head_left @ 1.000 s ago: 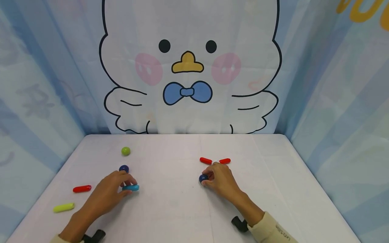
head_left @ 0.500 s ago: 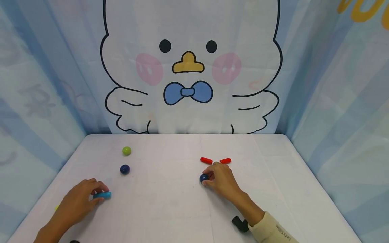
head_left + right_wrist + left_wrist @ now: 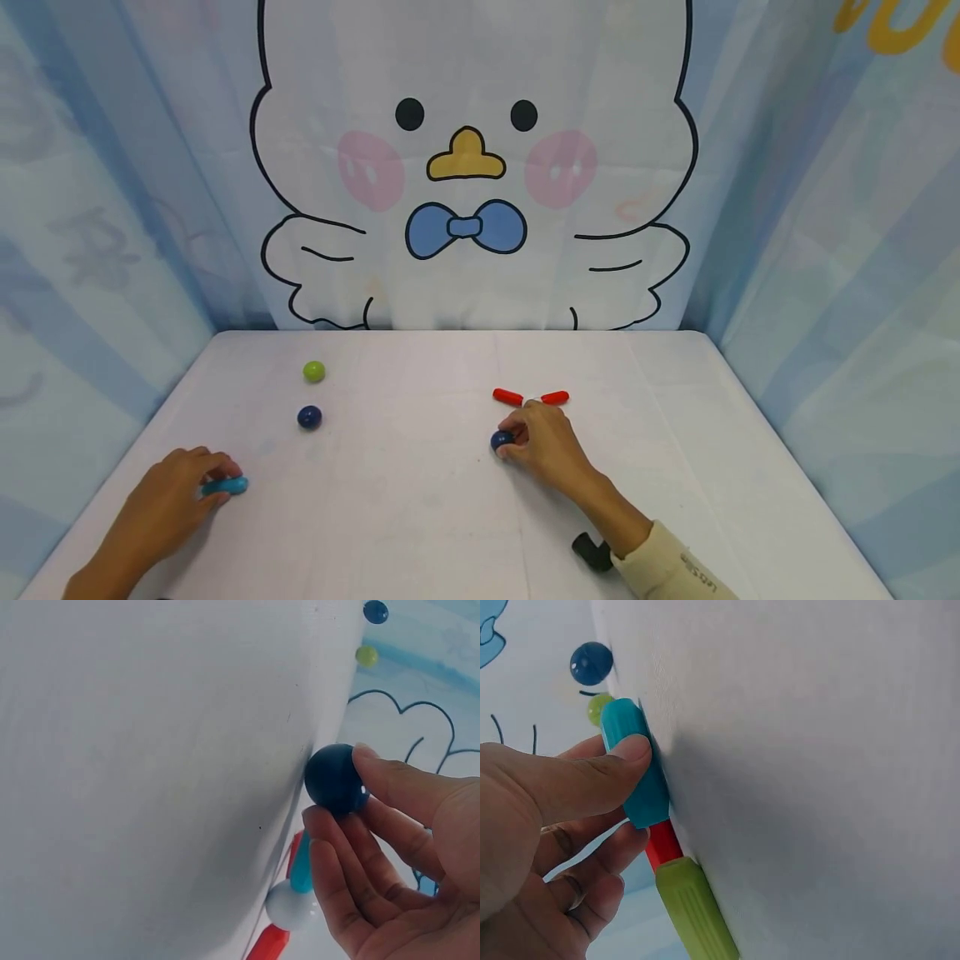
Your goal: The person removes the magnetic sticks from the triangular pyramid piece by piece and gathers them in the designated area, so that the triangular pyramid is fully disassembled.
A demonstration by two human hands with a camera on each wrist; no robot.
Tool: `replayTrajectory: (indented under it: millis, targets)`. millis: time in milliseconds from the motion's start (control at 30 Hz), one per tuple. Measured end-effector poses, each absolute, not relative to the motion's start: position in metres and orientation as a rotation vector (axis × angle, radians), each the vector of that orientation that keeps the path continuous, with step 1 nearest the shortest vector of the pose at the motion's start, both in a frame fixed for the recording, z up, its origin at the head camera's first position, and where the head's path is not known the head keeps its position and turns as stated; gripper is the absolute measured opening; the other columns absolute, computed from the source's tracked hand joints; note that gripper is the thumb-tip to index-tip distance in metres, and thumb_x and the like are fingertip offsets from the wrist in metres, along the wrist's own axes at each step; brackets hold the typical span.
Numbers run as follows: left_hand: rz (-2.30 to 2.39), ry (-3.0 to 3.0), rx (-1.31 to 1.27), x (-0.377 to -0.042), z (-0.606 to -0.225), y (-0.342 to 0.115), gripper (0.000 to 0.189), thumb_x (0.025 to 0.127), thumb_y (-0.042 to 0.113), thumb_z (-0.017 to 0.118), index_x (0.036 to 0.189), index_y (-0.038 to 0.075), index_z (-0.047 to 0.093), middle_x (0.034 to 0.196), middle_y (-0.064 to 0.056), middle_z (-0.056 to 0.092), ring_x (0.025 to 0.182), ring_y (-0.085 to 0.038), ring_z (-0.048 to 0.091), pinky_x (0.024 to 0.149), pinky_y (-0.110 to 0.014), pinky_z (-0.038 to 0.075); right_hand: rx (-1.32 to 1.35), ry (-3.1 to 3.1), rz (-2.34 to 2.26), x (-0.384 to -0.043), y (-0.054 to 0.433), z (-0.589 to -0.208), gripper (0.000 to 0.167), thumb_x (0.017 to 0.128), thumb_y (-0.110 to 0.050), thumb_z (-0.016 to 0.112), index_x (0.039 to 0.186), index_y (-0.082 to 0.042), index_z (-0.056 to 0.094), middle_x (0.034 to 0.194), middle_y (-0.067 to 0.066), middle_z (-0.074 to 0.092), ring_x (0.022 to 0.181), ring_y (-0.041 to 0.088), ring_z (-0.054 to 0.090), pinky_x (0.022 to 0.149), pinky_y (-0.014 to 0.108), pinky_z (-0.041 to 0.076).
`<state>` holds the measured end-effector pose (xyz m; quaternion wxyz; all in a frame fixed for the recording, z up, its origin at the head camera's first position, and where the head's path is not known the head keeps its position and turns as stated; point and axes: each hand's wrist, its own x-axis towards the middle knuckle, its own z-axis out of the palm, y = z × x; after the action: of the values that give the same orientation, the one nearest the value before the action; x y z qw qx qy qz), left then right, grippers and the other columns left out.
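Note:
My left hand [image 3: 168, 500] pinches a light blue plastic rod [image 3: 228, 485] between thumb and fingers, close over the table at the left. In the left wrist view, a red rod [image 3: 664, 844] and a yellow-green rod [image 3: 694, 907] lie just beyond it; the hand and arm hide both in the head view. Right of centre, my right hand [image 3: 551, 446] pinches a dark blue ball [image 3: 335, 778] at the tabletop. Beyond those fingers, the right wrist view shows a white ball [image 3: 290, 906] with another light blue rod [image 3: 301, 862] and red rods around it.
A loose dark blue ball [image 3: 309, 417] and a green ball [image 3: 314, 372] sit at the back left of the white table [image 3: 420, 533]. Two red rods, left [image 3: 508, 397] and right [image 3: 555, 397], angle outward behind my right hand. Printed curtains enclose the back and sides.
My left hand has moved left and slightly toward the near edge with the light blue rod, away from the loose dark blue ball. The right hand stays in place.

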<state>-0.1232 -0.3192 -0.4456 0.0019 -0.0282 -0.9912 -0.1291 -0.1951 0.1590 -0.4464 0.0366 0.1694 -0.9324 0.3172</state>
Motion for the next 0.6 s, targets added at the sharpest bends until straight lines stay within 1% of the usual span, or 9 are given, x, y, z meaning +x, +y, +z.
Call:
replayTrajectory:
  millis: [233,467,533,600]
  targets:
    - [-0.383,-3.045,-0.17,-0.121,-0.453,-0.328,0.022,0.08,0.005,0.09,0.095,0.012,0.076,0.086,0.002,0.065,0.086,-0.024,0.059,0.08,-0.053,0.055,0.548,-2.866,0.985,-0.195,0.158,-0.447,0.029,0.076,-0.009,0.096,0.102,-0.006,0.082,0.088,0.0,0.067,0.079,0.01,0.065,0.072,0.018,0.054]
    - [-0.302,-3.037,-0.134,-0.121,-0.448,-0.32,0.027,0.081,0.009,0.091,0.103,0.01,0.077,0.093,-0.004,0.068,0.091,-0.03,0.059,0.086,-0.06,0.053,0.52,-2.857,1.055,-0.198,0.162,-0.444,0.03,0.077,-0.012,0.096,0.102,-0.006,0.082,0.09,0.001,0.07,0.079,0.007,0.066,0.074,0.019,0.057]
    - [-0.3,-3.014,-0.146,-0.12,-0.445,-0.317,0.028,0.08,0.01,0.092,0.104,0.011,0.077,0.095,-0.005,0.069,0.092,-0.03,0.059,0.087,-0.06,0.053,0.504,-2.85,1.064,-0.199,0.165,-0.442,0.028,0.078,-0.012,0.095,0.102,-0.007,0.082,0.09,0.001,0.071,0.079,0.007,0.066,0.075,0.02,0.057]
    - [-0.315,-2.973,-0.181,-0.119,-0.441,-0.312,0.029,0.079,0.008,0.092,0.105,0.012,0.077,0.095,-0.003,0.069,0.092,-0.029,0.058,0.085,-0.057,0.053,0.489,-2.844,1.059,-0.201,0.167,-0.441,0.027,0.079,-0.011,0.094,0.103,-0.008,0.083,0.09,0.001,0.071,0.079,0.007,0.066,0.077,0.022,0.057]
